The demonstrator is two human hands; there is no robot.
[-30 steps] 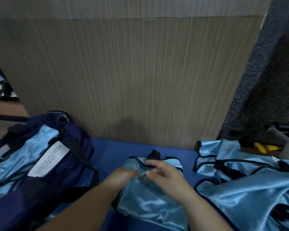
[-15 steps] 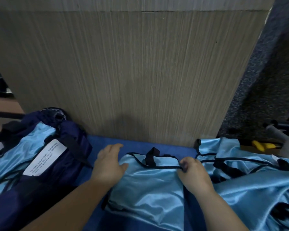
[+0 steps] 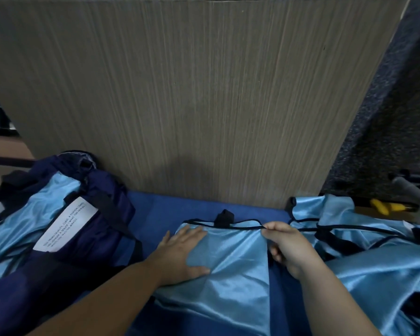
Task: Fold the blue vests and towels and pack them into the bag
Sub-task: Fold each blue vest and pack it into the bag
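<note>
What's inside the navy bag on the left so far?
The open navy bag shows light blue satin fabric with black trim, apparently vests already packed. How many pieces, and whether towels lie beneath, is hidden by that top layer.

The wood panel (image 3: pixel 204 105) stands upright just behind the blue cover (image 3: pixel 160 214) and closes the far side. The bag (image 3: pixel 102 214) blocks the left, the pile (image 3: pixel 374 253) of vests blocks the right. Between the bag and the flat vest (image 3: pixel 233 258) a bare strip of cover leaves room for a hand.
</note>
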